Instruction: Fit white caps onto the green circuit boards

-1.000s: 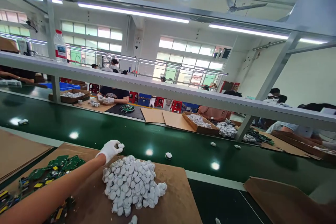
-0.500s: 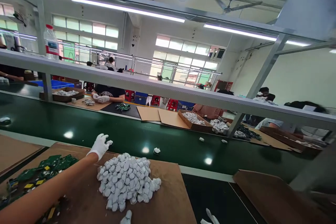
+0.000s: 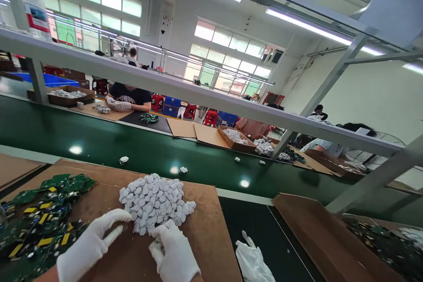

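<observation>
A heap of small white round pieces [image 3: 153, 202] lies on a brown cardboard sheet [image 3: 211, 238]. My left hand [image 3: 92, 240], in a white glove, is at the heap's left front with thumb and fingers apart and nothing visible between them. My right hand [image 3: 173, 249], also gloved, is at the heap's near edge with its fingers curled in; what they hold, if anything, is hidden. To the left of my left hand lies a pile of green circuit boards [image 3: 42, 216] with yellow parts. A white piece with dark parts [image 3: 124, 160] sits on the green belt [image 3: 102, 145].
Another small white piece [image 3: 183, 170] is on the belt, with two more farther right. A loose white glove [image 3: 254, 260] lies on a black mat [image 3: 264, 229]. A brown cardboard tray [image 3: 307, 229] stands at right. Across the belt, a co-worker's gloved hands [image 3: 119, 105] handle white pieces.
My left hand has come back from the belt to the heap, leaving a white piece on the belt. My right hand has moved up into fuller view. The camera has tilted downward.
</observation>
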`<act>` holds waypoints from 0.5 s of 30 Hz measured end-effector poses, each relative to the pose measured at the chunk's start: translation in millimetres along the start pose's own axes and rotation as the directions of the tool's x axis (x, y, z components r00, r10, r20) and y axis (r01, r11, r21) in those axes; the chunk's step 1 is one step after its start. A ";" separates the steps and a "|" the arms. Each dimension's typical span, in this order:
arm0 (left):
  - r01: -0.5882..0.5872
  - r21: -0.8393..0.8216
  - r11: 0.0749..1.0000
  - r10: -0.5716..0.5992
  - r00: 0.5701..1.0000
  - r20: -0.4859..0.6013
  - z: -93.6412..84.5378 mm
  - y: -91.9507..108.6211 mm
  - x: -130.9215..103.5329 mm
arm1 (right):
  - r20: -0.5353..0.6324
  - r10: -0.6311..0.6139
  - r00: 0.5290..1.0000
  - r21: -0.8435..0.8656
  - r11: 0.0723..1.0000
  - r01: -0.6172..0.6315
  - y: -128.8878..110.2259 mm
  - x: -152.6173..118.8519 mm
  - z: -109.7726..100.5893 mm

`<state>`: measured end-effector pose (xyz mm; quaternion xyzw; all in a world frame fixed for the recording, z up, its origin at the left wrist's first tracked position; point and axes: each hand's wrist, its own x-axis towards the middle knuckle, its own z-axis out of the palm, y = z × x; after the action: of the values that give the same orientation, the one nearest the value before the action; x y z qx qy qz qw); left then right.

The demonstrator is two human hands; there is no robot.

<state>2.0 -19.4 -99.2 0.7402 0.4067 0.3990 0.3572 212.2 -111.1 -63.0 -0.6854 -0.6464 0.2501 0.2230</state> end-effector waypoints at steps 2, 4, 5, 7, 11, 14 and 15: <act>-0.079 -0.003 0.997 0.079 0.983 0.163 10.6 -3.7 -12.9 | 0.092 0.041 0.995 -0.085 0.996 -0.033 -0.3 -1.9 -14.2; -0.137 0.045 0.990 0.119 0.954 0.276 22.9 1.7 -20.7 | 0.144 0.075 0.987 -0.127 0.990 -0.057 -1.7 -3.5 -16.2; -0.154 0.088 0.984 0.118 0.941 0.318 29.2 8.0 -22.1 | 0.132 0.091 0.987 -0.144 0.987 -0.072 -2.1 -4.1 -13.7; -0.166 0.180 0.970 0.083 0.914 0.397 40.9 24.8 -19.7 | 0.055 0.100 0.993 -0.142 0.986 -0.091 -1.5 -5.0 -5.2; -0.122 0.211 0.970 0.001 0.868 0.496 55.6 50.5 -3.3 | -0.070 0.055 0.996 0.142 0.989 -0.044 8.4 -5.3 11.4; -0.099 0.152 0.983 0.010 0.866 0.501 60.1 52.9 4.9 | -0.075 0.062 0.995 0.549 0.836 -0.011 23.3 -5.0 21.4; -0.105 0.128 0.986 0.028 0.867 0.497 61.4 52.7 5.6 | -0.063 0.073 0.995 0.640 0.769 -0.016 29.2 -4.5 24.9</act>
<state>74.8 -48.8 -78.7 0.8557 0.3054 0.1771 0.3783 219.0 -117.9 -100.5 -0.5940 -0.4968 0.4307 0.4635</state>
